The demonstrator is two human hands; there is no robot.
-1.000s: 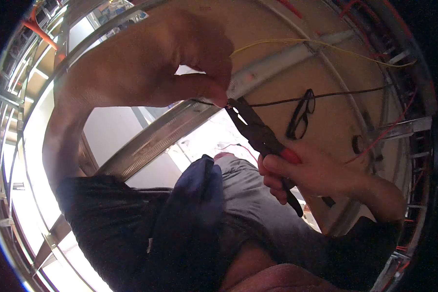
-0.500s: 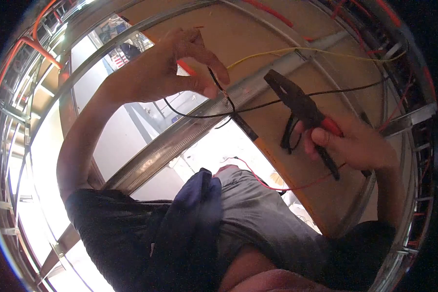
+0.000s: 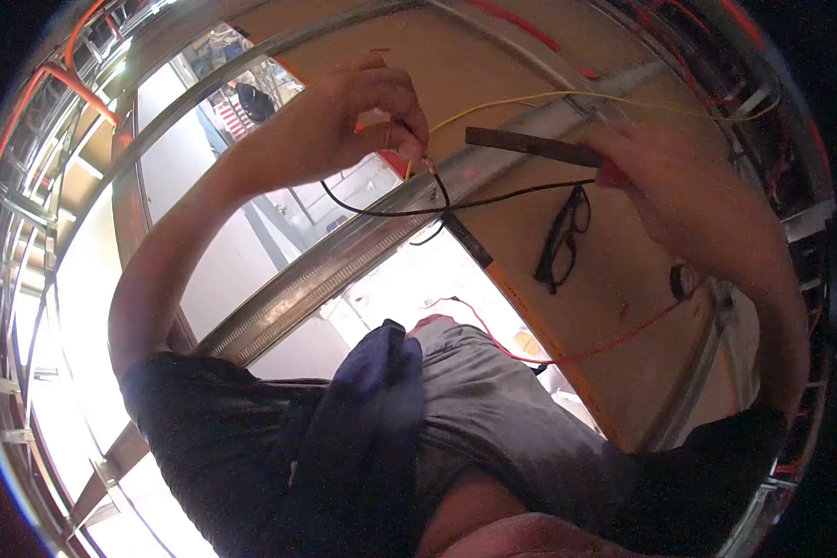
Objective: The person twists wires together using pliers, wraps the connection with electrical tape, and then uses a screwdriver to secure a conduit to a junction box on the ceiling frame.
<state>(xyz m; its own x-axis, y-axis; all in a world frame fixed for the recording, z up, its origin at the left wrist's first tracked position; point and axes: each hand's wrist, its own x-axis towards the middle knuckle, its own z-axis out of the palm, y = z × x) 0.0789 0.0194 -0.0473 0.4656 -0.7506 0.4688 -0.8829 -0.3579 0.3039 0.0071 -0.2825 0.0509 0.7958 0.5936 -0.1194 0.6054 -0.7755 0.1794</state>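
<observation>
On the left, the person's left hand reaches up over a metal channel, its thumb and fingertips now drawn closer together than half a second ago, pinching the end of a black wire. Bright bare strands appear to show just below that pinch, and the wire loops beneath the hand and runs right. A yellow wire passes above. The combination pliers have risen and turned edge-on, their nose pointing left towards the pinched end but apart from it; from this angle I cannot tell whether the jaws are parted. That leaves the wire end in the left fingers alone. Black-framed glasses, partly covered a moment ago, lie uncovered below on a brown panel. Farthest right, the slightly blurred right hand is wrapped round the pliers' red-gripped handles.
</observation>
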